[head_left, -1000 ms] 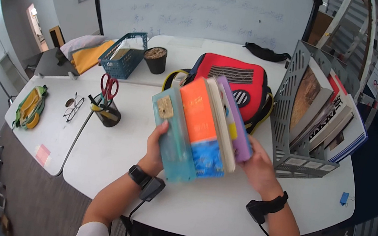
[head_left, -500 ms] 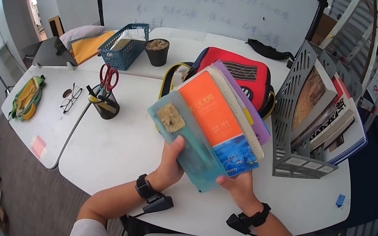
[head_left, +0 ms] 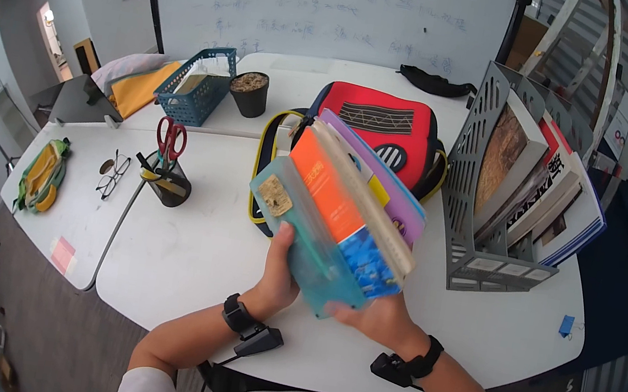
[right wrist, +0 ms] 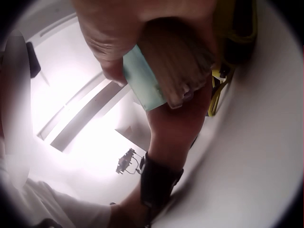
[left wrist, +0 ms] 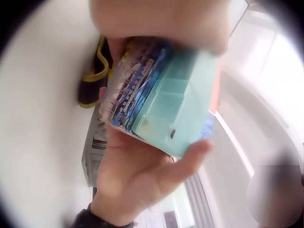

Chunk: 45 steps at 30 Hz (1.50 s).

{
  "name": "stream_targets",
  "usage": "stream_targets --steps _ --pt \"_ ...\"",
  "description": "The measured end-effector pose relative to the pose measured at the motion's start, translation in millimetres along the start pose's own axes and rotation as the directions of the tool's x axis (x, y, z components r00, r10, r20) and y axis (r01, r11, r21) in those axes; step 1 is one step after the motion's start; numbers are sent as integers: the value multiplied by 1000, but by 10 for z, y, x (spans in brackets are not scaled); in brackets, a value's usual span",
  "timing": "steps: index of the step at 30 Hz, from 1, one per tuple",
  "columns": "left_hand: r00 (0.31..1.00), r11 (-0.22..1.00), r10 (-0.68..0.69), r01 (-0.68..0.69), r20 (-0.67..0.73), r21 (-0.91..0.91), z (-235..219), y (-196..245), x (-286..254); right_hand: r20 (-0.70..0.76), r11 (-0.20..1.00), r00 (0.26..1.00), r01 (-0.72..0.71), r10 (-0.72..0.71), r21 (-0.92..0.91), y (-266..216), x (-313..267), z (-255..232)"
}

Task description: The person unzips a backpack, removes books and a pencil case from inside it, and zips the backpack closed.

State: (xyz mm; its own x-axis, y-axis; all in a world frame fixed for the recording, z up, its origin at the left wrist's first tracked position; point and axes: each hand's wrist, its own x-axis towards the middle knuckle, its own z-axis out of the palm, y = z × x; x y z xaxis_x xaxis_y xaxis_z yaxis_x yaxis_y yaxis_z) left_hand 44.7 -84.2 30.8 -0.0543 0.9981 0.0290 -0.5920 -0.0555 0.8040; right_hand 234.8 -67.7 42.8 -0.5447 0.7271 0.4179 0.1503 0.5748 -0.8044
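Books (head_left: 345, 209) in a tilted bundle are hanging above the desk (head_left: 190, 250), just before the red bag (head_left: 378, 128). Left hand (head_left: 279, 272) is curling its fingers round the teal case; right hand (head_left: 373, 318) is cupping the lower end. Squeezing both sides evenly would likely be keeping the stack from fanning.

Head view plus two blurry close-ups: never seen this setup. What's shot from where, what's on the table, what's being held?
No machine here: a person wears one camera on the head and one on each wrist. The head view looks down at a white table. The left hand and right hand together hold a stack of books with a teal case in front. Behind it lie a red bag, a grey file rack with books, a cup with scissors and glasses. The wrist views show the same stack from below, fingers curled round it.
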Motion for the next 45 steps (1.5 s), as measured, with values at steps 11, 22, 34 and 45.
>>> stream_targets --steps 11,22,34,45 --pt "809 242 360 -561 464 792 -134 461 131 -126 414 925 -38 359 909 -22 208 -576" --pt "752 -578 59 -511 657 637 36 561 1167 -121 246 954 52 274 968 -52 154 -847" --pt "887 94 276 -408 371 908 535 1592 1692 -26 521 944 -158 328 839 106 150 -762" --pt "674 -255 306 -622 672 740 697 1311 1142 -110 352 812 -122 573 928 -292 286 -578"
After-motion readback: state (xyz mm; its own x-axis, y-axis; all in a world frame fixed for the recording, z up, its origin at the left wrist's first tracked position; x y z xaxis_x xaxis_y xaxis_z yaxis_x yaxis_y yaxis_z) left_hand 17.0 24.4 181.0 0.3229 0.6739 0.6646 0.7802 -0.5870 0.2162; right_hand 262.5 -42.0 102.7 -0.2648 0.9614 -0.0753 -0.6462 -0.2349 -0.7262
